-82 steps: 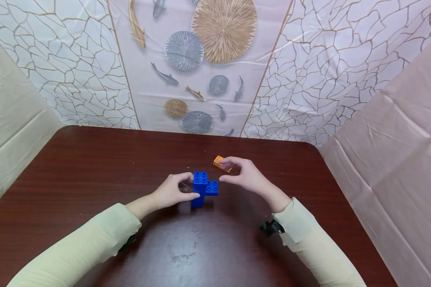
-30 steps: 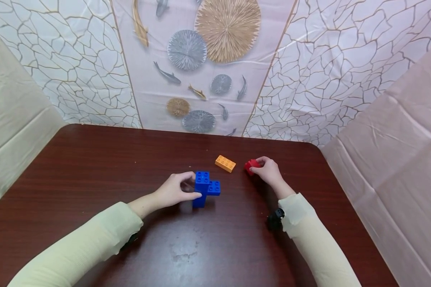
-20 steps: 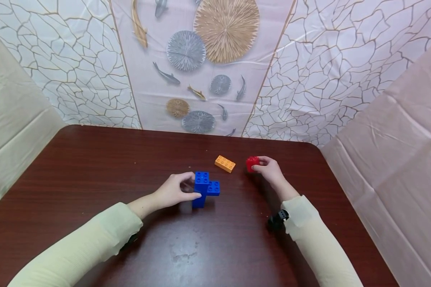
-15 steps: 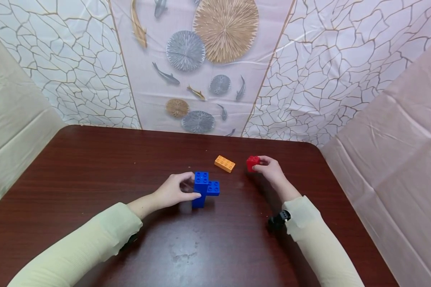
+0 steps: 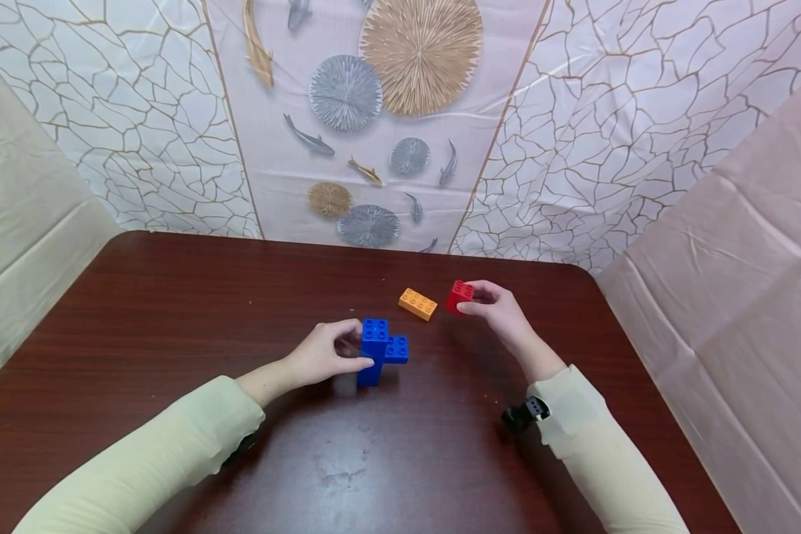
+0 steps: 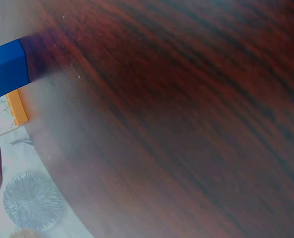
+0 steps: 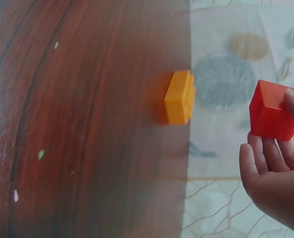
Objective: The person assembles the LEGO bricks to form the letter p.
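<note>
My left hand [image 5: 323,354] grips a blue building-brick tower [image 5: 372,352] that stands upright, thumb in front and fingers behind it. A lower blue brick [image 5: 397,348] juts from the tower's right side. In the left wrist view only part of the blue bricks [image 6: 7,69] shows, at the left edge. My right hand [image 5: 500,315] pinches a red brick [image 5: 460,295], studs up, between thumb and fingers. The right wrist view has this red brick [image 7: 270,111] held off the table. An orange brick [image 5: 417,304] lies flat on the table, just left of the red one.
The dark wooden table [image 5: 193,311] has a glossy patch near its front. Patterned cloth [image 5: 561,163] hangs behind it, and pale cloth walls [image 5: 741,297] flank both sides. Small light specks [image 7: 41,154] lie on the tabletop.
My right hand, earlier near the orange brick with nothing held, has moved right, taken hold of the red brick, raised it and shifted slightly left. My left hand stays on the blue tower.
</note>
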A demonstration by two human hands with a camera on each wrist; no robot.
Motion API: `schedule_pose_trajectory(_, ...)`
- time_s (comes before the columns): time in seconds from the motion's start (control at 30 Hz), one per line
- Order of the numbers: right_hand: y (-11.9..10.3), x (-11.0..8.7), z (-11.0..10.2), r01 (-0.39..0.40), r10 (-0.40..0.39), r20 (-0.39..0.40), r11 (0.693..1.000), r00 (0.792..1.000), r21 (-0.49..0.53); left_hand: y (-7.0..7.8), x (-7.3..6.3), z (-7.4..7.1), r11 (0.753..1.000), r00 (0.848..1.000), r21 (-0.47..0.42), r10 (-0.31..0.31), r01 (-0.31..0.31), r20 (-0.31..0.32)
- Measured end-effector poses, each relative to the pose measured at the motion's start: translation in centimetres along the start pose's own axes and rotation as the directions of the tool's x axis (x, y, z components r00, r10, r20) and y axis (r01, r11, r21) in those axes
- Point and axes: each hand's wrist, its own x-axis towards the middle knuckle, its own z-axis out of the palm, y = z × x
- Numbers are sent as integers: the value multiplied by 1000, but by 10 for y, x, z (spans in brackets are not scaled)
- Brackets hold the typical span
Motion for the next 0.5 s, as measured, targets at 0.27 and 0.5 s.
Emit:
schedule_pose_trajectory(0.27,-18,-13,10,78,-74,63,994,995,-76,-1,0,0,1000,1000,-7,-4,4,9)
schedule_pose_trajectory(0.5,-33,-26,21,127,-115,136,988,984,-89,-3,1,0,1000,1000,13,4,-4,12)
